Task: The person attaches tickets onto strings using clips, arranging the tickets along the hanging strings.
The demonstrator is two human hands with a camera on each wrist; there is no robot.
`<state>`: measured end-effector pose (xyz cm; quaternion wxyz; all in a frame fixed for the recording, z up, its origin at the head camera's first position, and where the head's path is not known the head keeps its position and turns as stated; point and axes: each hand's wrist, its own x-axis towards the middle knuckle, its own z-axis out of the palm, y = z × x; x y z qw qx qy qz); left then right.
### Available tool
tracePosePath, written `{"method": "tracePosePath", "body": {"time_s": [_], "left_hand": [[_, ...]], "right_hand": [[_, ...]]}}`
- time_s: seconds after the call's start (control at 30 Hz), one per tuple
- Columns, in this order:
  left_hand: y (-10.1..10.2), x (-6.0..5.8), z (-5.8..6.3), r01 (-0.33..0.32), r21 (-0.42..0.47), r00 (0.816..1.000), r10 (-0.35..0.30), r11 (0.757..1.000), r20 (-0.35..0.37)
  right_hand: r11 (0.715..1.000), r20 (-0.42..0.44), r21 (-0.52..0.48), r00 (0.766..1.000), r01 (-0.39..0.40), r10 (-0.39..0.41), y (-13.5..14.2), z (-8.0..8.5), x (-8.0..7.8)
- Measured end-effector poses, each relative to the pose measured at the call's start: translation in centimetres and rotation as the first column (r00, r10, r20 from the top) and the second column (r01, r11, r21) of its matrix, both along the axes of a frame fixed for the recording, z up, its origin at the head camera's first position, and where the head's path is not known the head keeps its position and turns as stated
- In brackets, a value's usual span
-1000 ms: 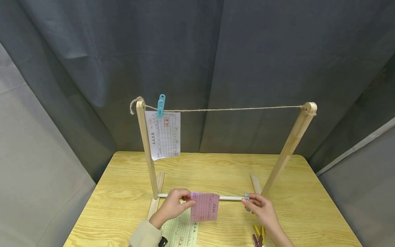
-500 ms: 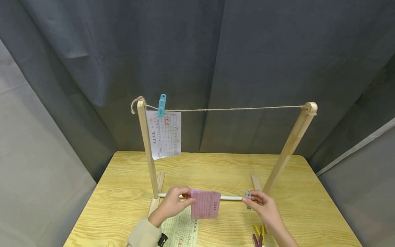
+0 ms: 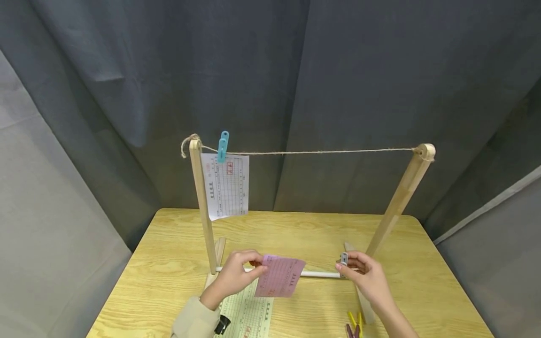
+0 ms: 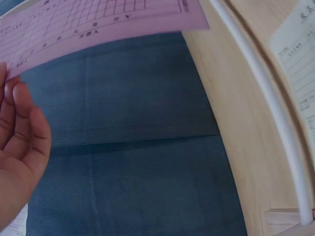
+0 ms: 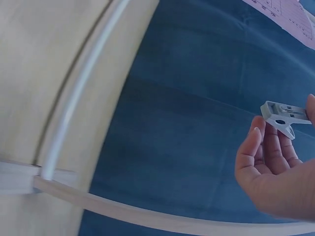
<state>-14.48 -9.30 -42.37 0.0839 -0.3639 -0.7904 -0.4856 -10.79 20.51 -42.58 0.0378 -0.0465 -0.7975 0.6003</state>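
A pink paper form [image 3: 281,277] is pinched at its upper left corner by my left hand [image 3: 237,274]; in the left wrist view the sheet [image 4: 113,29] spreads out above the curled fingers. My right hand [image 3: 368,277] holds a grey clothespin [image 3: 344,259] between thumb and fingers, off to the right of the form. The right wrist view shows the clothespin [image 5: 284,115] from the side. Above both hands a string [image 3: 313,152] runs between two wooden posts. At its left end a blue clothespin [image 3: 223,146] clips a white paper form [image 3: 226,187] to it.
A pale green form [image 3: 249,310] lies on the wooden table [image 3: 139,286] below my left hand. Yellow and purple clothespins [image 3: 355,324] lie near my right forearm. The left post [image 3: 202,206], right post [image 3: 399,199] and a white crossbar [image 3: 321,274] make up the stand.
Both hands have risen slightly, bringing the pink form and grey clothespin up with them. The pink form now hangs more slanted. The right hand has shifted a little to the right.
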Motion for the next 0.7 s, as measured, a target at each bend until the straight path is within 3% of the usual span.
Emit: {"method": "tracePosePath", "body": {"time_s": [0.13, 0.23, 0.47, 0.7], "left_hand": [[0.2, 0.7, 2.3, -0.002, 0.013, 1.000, 0.002, 1.000, -0.021], [0.2, 0.8, 3.4, -0.020, 0.024, 0.999, 0.020, 1.000, -0.028], [0.2, 0.6, 4.4, -0.067, 0.047, 0.996, 0.070, 0.997, -0.061], [0.3, 0.0, 5.5, -0.069, 0.114, 0.985, 0.085, 0.991, -0.147]], "right_hand": [[0.999, -0.063, 0.023, 0.998, -0.023, 0.024, -0.1, 1.1, -0.4], [0.999, -0.095, 0.030, 0.995, -0.039, 0.042, -0.2, 2.0, -0.8], [0.997, -0.154, 0.032, 0.985, -0.075, 0.079, -0.4, 3.6, -1.6], [0.991, -0.263, 0.021, 0.955, -0.134, 0.135, -0.7, 5.2, -2.4]]}}
